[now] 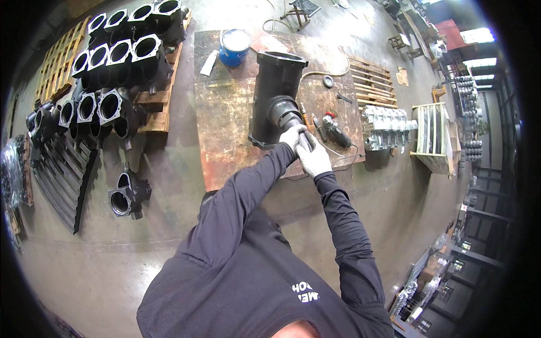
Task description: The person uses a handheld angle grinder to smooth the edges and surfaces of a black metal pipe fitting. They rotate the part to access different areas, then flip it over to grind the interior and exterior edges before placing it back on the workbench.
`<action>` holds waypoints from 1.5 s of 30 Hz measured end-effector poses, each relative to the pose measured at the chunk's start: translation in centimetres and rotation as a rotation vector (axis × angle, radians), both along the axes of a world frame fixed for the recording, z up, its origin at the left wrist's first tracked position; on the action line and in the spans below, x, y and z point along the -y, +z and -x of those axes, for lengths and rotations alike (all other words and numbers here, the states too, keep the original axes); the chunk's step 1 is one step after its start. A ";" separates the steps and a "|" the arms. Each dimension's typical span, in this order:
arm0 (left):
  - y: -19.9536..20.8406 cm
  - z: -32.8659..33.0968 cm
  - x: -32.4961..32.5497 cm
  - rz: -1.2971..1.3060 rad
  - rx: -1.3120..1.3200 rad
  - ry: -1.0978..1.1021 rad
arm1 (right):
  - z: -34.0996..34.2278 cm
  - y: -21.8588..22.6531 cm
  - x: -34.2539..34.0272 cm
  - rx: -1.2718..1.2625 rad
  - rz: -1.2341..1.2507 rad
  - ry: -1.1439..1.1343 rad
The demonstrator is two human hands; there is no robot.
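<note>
1. Head view, landmark: large black casting [270,84], flanged at both ends, placed on the worn, stained bench [225,112]; upright or lying, not possible to tell.
2. At the side of the black casting facing the wearer: grey ring-shaped fitting [283,112], in line with a grey shaft [307,141] slanting down and to the right.
3. Nearer the wearer than the black casting: left hand [293,136], white-gloved, clamped around the shaft close to the fitting; right hand [314,160], likewise gloved, clamped around the same shaft just behind, close beside the left.
4. Right of the black casting, on the bench: orange-handled tool [305,116], angle grinder [338,134] with a red part, short dark bar [344,98], small round grey ring [328,81] and a pale hose [338,73].
5. Left of the black casting, toward the far edge: blue can [234,53] and, just beside, a white tube [209,63].
6. Well left of the black casting, off the bench: rows of similar dark housings [121,62] with pale flange faces, plus a single housing [129,194] on the floor [174,163].
7. Well right of the black casting: wooden pallet [370,80], silvery metal parts [386,127] and a wooden crate [434,138].
</note>
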State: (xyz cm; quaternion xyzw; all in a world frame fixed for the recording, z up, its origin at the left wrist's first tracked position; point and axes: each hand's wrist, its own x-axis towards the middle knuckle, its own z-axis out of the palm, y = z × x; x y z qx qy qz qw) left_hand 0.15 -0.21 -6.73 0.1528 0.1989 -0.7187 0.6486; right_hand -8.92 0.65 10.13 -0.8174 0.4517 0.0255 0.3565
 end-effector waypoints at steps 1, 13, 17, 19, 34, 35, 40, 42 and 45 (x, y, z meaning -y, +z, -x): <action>0.1 0.0 0.1 -0.087 0.038 -0.017 | -0.1 0.2 0.0 -0.010 0.005 0.001; 5.4 4.0 -2.5 -0.189 0.053 0.200 | 3.8 2.1 -2.4 0.170 -0.021 -0.018; 7.8 4.6 -3.3 -0.271 0.090 0.165 | 4.8 3.6 -2.9 0.162 -0.026 -0.023; 9.1 5.0 -4.0 -0.263 0.123 0.238 | 4.9 4.3 -3.1 0.138 -0.028 -0.020; 2.5 -0.2 -1.5 -0.081 -0.059 -0.022 | 0.4 0.3 -1.8 0.033 0.119 -0.030; 2.0 -0.6 -1.3 -0.008 -0.066 -0.034 | 0.0 -0.1 -1.6 0.041 0.114 -0.039; 1.6 -1.3 -0.9 0.034 -0.203 -0.039 | -0.8 -0.5 -0.7 -0.026 0.109 -0.060; 2.1 -1.1 -0.8 0.020 -0.107 -0.052 | -0.7 -0.1 -0.7 -0.058 0.098 -0.068; 3.1 -0.6 -0.9 0.028 -0.062 -0.074 | -0.1 0.9 -0.9 0.001 0.104 -0.050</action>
